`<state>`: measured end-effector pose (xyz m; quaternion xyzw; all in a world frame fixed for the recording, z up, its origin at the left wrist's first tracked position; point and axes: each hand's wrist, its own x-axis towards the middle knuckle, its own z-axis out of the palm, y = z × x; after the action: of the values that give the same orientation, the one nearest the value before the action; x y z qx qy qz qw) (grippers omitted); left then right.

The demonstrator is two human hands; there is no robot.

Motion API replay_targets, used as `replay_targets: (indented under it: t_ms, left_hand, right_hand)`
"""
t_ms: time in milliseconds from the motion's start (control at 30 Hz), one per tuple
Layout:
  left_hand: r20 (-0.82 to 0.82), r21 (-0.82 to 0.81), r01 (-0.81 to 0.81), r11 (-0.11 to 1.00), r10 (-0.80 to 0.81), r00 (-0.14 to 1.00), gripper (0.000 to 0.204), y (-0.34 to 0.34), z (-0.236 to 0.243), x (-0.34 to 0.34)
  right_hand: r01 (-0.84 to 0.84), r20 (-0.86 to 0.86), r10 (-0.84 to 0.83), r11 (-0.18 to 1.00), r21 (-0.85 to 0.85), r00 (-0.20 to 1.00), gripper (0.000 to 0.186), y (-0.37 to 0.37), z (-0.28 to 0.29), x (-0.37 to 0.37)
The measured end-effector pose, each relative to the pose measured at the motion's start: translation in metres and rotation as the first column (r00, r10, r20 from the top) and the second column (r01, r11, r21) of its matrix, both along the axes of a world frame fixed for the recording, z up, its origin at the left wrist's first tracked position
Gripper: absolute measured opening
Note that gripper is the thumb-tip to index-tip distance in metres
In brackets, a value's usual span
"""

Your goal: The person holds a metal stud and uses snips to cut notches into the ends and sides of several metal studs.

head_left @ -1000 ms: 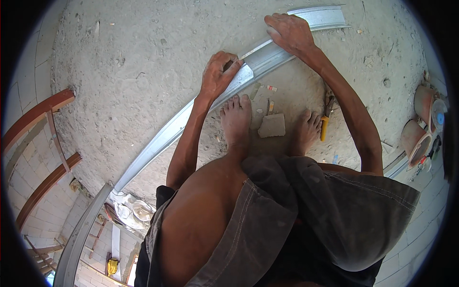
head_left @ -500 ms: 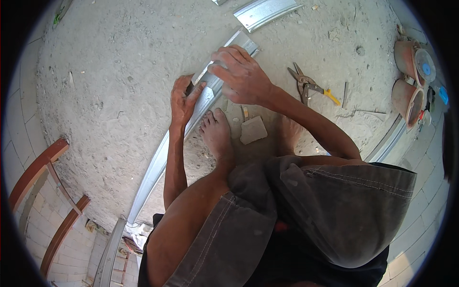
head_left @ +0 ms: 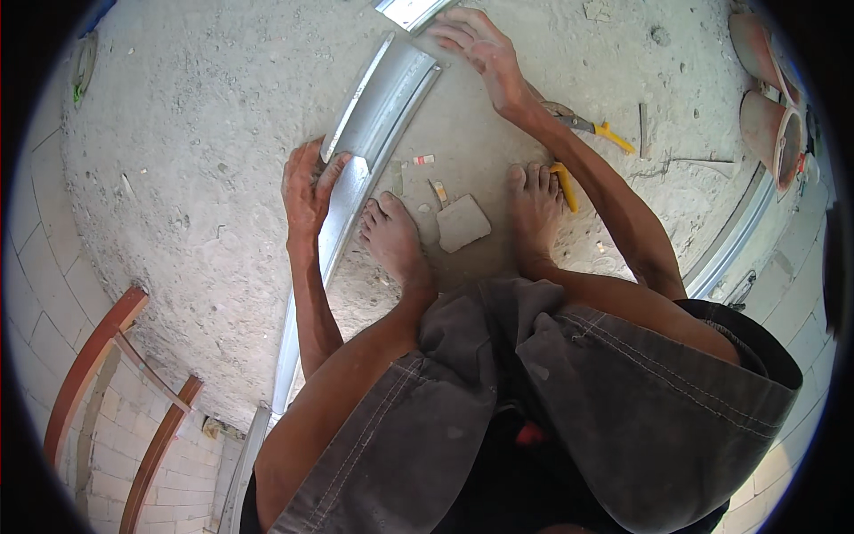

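Observation:
A long silvery metal channel (head_left: 384, 100) runs slantwise over the dusty ground, its far end beyond my feet. My left hand (head_left: 307, 191) grips its left edge, with the thumb over the top. A shorter overlapping length seems to lie inside the channel near that hand. Off the far right end is my right hand (head_left: 487, 55), fingers stretched out and apart, holding nothing. Its fingertips come close to a second metal piece (head_left: 409, 11) at the top edge; whether they touch it I cannot tell. Snips with yellow handles (head_left: 614, 138) lie partly hidden under my right forearm.
Between my feet lies a flat broken slab (head_left: 463, 223). Two dusty buckets (head_left: 767, 133) stand at the right, near another metal length (head_left: 734, 236) along the wall. Reddish-brown bars (head_left: 93, 365) rise at the lower left beside the block wall.
My right hand has left the channel and reached up and away toward the second metal piece. My left hand stays on the channel. The whole view has shifted.

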<state>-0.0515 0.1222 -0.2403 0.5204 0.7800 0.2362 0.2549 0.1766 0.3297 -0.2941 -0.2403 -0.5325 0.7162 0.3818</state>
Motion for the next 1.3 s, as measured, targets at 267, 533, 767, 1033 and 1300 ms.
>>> replay_targets:
  t_ms: [267, 533, 767, 1033, 1300]
  left_hand:
    - [-0.186, -0.175, 0.019, 0.984, -0.052, 0.981, 0.051, 0.005, 0.014, -0.002]
    - [-0.092, -0.152, 0.008, 0.988, -0.022, 0.996, 0.049, 0.003, 0.013, -0.001]
    - [-0.104, -0.129, 0.040, 0.991, -0.054, 0.993, 0.048, -0.003, 0.009, -0.004]
    - [-0.069, -0.045, 0.032, 0.998, -0.035, 0.997, 0.049, -0.003, 0.000, 0.000]
    - [-0.223, 0.086, -0.189, 0.978, 0.203, 0.953, 0.047, -0.048, 0.021, 0.034]
  right_hand:
    - [0.091, 0.011, -0.091, 0.995, -0.042, 0.996, 0.051, -0.031, 0.006, -0.019]
    - [0.081, -0.131, -0.086, 0.996, -0.042, 0.988, 0.050, -0.032, -0.014, -0.015]
    - [0.184, -0.110, -0.220, 0.945, -0.270, 0.969, 0.041, -0.032, -0.008, -0.024]
    - [0.079, -0.110, -0.113, 0.959, -0.272, 0.987, 0.065, -0.025, -0.019, -0.011]
    - [-0.248, 0.691, -0.269, 0.797, 0.551, 0.672, 0.055, -0.009, 0.026, 0.071]
